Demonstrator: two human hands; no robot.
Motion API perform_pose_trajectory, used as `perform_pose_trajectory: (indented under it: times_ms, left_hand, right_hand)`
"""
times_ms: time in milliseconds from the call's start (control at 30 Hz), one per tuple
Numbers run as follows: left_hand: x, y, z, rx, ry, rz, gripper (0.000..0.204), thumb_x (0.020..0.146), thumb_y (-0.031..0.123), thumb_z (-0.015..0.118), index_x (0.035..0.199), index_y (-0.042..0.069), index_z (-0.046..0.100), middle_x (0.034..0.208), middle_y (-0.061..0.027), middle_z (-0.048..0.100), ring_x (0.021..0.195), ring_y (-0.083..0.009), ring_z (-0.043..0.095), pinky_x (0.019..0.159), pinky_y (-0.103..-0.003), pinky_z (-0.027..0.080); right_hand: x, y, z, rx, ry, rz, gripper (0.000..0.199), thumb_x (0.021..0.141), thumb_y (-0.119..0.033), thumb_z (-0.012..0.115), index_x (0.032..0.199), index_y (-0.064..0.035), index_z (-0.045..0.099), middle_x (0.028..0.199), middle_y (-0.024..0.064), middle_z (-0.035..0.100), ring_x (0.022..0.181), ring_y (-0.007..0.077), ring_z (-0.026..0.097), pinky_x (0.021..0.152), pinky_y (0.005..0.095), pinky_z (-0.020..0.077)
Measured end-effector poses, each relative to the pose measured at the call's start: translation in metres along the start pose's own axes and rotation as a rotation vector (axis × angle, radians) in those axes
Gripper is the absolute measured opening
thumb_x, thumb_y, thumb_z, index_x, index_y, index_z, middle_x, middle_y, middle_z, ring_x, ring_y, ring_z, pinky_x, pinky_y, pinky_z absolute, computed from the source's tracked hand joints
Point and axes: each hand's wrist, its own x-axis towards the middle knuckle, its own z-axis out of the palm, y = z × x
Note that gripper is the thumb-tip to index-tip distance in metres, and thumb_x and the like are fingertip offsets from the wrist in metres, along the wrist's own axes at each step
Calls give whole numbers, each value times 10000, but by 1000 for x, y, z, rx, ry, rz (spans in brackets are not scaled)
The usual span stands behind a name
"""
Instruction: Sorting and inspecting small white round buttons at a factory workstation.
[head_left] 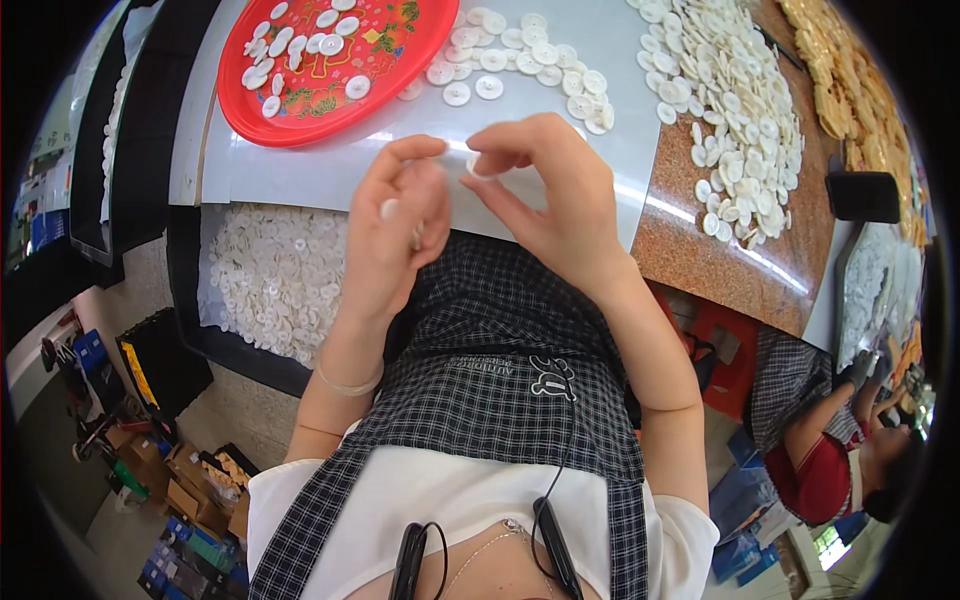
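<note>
My right hand (545,190) pinches a small white disc (482,165) between thumb and fingers, just above the near edge of a white sheet (400,165) on the table. My left hand (395,225) is raised beside it, fingers curled, with a white disc (388,210) against its palm side. The fingertips of the two hands almost meet. A red round tray (385,45) with several white discs lies beyond my left hand. A row of loose white discs (530,65) lies beyond my right hand.
A big heap of white discs (735,110) covers the brown tabletop at right, with yellowish discs (845,70) farther right. A black bin of white discs (275,275) stands below the table at left. Another person (835,430) sits at lower right. Boxes (190,500) lie on the floor.
</note>
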Motion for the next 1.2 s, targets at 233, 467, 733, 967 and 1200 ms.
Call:
perform_pose_trajectory:
  times_ms: [233,467,733,967,1200]
  left_hand:
    - [4,-11,15,529,-89,210,271,825,105,782,1069,22,698,776,57,587,722,-26,484,720,-197,392]
    - [3,-11,18,536,-71,119,298,789,89,805,1069,46,712,678,83,461,658,-19,415,659,-194,348]
    - [1,-5,22,597,-34,199,337,749,69,831,1069,71,727,655,90,439,613,-15,377,601,-180,313]
    - [3,-8,24,591,-25,208,335,735,82,843,1052,75,736,643,95,436,605,-13,372,590,-181,301]
    - [2,-6,24,131,-40,10,267,834,20,745,1071,45,624,719,61,449,591,-21,370,517,-173,298]
  right_hand:
    - [-6,-14,-15,-46,43,-281,460,639,107,781,1035,-76,636,851,57,700,745,203,664,631,275,520]
    - [-16,-14,-25,-9,2,-245,472,663,94,785,1078,-75,635,919,78,694,809,221,652,681,287,520]
    - [-15,20,-40,-407,1,0,325,731,-27,785,1036,-83,687,977,35,684,826,200,600,696,311,502]
    - [-17,21,-40,-449,-54,-10,251,738,-81,781,979,-110,714,968,4,682,830,199,587,714,315,493]
    - [-13,17,-40,-556,-67,-55,273,731,-134,786,989,-143,698,893,-32,669,884,171,583,747,317,406]
